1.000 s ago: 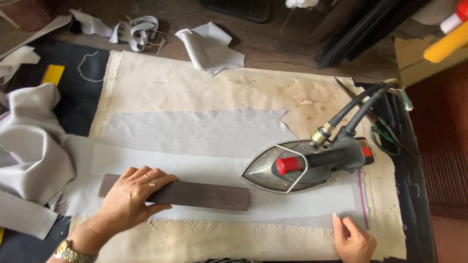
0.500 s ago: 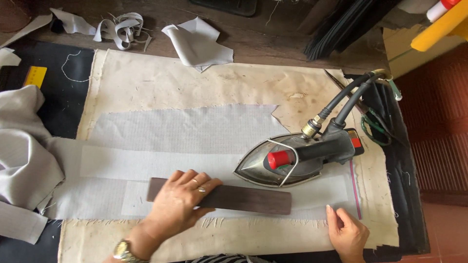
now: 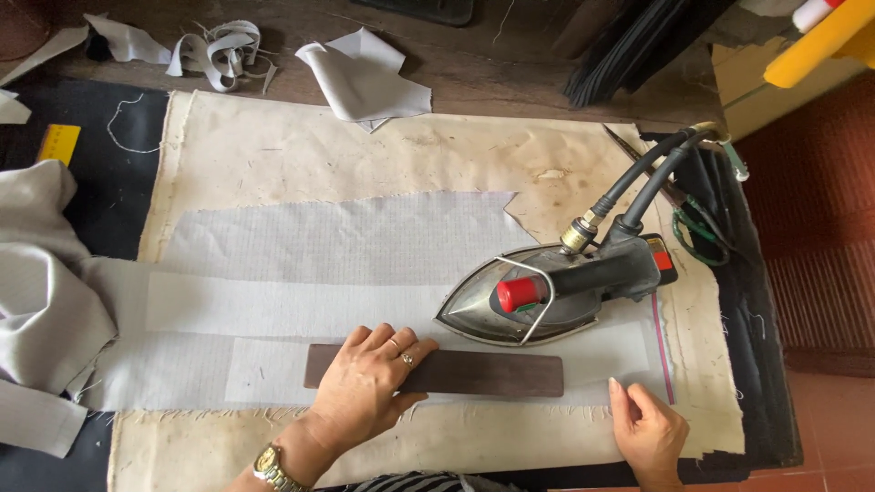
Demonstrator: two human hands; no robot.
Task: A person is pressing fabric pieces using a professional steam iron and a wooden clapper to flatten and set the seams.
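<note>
**Two hands pinning the strip flat**

We press our left hand (image 3: 369,383), fingers spread, on the dark wooden bar (image 3: 437,372) over the grey fabric strip (image 3: 273,355); our right hand (image 3: 649,433) fingertips its end, gripping nothing. We judge pressing underway; the iron (image 3: 547,296) needs picking up.

A dark brown flat wooden bar (image 3: 436,372) lies on pale grey fabric strips (image 3: 346,301). Behind the bar stands a silver steam iron (image 3: 547,292) with black handle and red knob. The cream pressing cloth (image 3: 301,150) shows brown stains.
</note>
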